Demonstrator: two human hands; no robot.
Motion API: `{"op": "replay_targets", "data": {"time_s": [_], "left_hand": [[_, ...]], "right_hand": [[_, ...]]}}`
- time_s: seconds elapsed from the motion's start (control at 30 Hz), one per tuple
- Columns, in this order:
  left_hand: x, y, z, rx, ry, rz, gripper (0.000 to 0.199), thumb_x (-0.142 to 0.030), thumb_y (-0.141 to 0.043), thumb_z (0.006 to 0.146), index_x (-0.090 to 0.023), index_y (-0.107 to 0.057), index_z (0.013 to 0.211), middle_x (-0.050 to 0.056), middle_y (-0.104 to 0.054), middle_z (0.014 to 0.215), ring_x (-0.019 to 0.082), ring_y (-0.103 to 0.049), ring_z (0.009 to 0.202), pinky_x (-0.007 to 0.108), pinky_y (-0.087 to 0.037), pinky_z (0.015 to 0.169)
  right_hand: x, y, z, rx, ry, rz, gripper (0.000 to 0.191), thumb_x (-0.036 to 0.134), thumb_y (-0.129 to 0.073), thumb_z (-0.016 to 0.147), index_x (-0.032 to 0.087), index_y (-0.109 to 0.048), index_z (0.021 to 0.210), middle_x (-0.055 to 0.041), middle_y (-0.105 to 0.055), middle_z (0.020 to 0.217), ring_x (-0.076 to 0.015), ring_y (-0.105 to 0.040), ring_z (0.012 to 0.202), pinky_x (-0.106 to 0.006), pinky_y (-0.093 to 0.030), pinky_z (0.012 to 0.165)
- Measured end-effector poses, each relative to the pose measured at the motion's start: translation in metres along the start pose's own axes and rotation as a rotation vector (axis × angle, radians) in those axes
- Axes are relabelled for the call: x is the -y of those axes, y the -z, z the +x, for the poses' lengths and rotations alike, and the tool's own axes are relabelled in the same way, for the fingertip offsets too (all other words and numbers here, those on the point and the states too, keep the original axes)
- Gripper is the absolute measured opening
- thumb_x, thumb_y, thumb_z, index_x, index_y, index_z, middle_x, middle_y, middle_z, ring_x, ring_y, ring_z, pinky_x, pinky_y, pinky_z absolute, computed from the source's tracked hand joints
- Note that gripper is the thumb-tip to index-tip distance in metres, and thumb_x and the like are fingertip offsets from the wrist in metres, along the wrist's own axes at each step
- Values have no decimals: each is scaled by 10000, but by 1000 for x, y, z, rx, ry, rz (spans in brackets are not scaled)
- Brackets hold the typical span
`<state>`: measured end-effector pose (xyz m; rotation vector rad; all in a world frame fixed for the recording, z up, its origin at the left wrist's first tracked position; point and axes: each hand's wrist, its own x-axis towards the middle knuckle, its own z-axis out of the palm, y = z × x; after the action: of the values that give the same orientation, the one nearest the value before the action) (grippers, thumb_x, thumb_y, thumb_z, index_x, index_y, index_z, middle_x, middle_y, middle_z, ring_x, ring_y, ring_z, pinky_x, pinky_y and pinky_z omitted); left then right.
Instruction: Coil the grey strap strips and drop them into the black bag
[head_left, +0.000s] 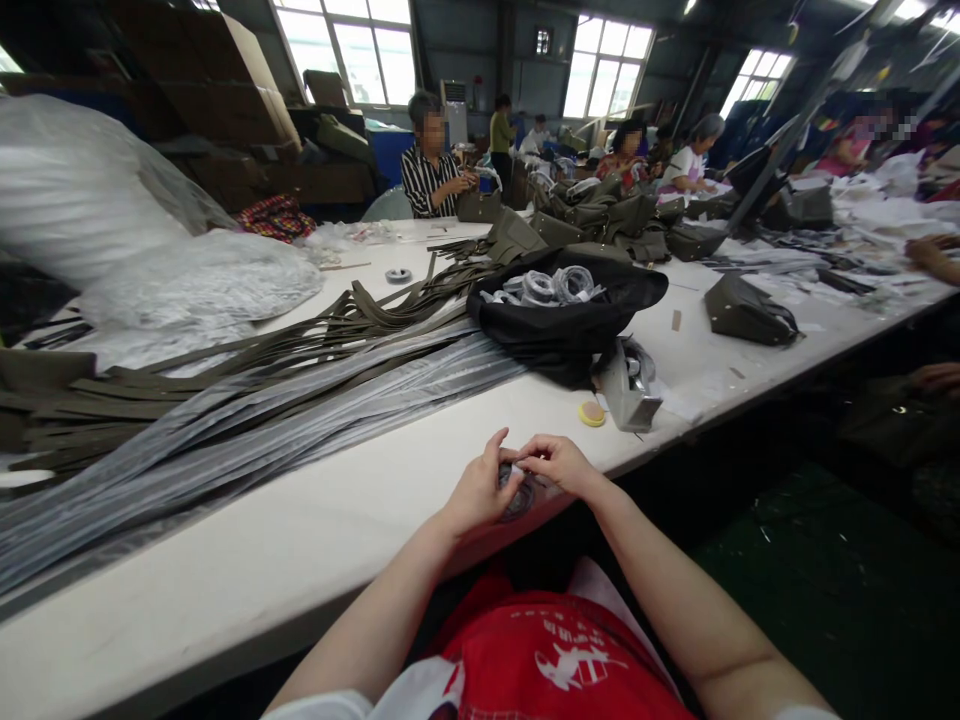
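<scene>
Near the table's front edge, my left hand [481, 487] grips a small grey coil [517, 497] that looks wrapped in clear plastic. My right hand [553, 462] pinches at the coil's upper side, its fingertips close to those of my left hand; the bit between them is too small to make out. Just beyond my hands lies a round yellow-rimmed disc [591, 413]. A tape dispenser [631, 388] stands to its right. Behind them a black cloth bundle [562, 320] holds several wrapped coils [559, 286].
Long olive straps [360, 320] and plastic-wrapped grey strips [300, 400] stretch across the left of the white table [300, 530]. Olive bags [750, 308] lie right and behind. Clear plastic bags [202, 285] are heaped at left. Several people sit or stand further back.
</scene>
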<state>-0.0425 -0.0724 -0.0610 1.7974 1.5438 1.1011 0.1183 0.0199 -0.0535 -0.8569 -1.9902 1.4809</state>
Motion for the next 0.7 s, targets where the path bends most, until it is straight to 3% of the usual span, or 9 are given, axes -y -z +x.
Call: {"op": "replay_targets", "data": {"time_s": [0.1,0.2,0.27,0.53,0.7], "left_hand": [[-6,7,5,-44,110,125,481,-354,-574,819,-161,-494,1252,98,-669,1067,213,-637,943,339,-479,856],[-8,15,12,63,225,196,354,-494,-534,828,-181,-673,918,62,-695,831,201,-632,742,293,-470,678],[-7,18,16,129,234,159,350,-495,-531,824,-187,-694,856,42,-693,771,179,-610,678,263,-442,616],[-9,15,7,181,108,146,243,-382,-541,819,-182,-674,851,14,-670,757,145,-561,671,229,-390,617],[-11,14,3,178,110,96,248,-375,-530,827,-181,-680,863,12,-664,757,142,-555,662,230,-397,618]], "right_hand": [[10,-1,-3,-106,122,-133,87,244,-654,770,195,-726,775,-27,-686,769,-164,-608,729,-277,-467,688],[14,-3,-4,-187,236,-266,113,189,-612,806,204,-723,788,-32,-688,770,-163,-622,728,-275,-474,679],[14,-2,-5,-173,232,-296,122,173,-606,808,206,-722,790,-28,-696,772,-161,-631,734,-270,-476,683],[20,7,-7,8,33,-270,89,225,-656,779,189,-736,795,-19,-723,775,-159,-646,709,-257,-484,671],[29,9,-11,50,113,-359,135,202,-621,811,204,-739,875,-33,-729,859,-172,-650,789,-273,-480,720]]}}
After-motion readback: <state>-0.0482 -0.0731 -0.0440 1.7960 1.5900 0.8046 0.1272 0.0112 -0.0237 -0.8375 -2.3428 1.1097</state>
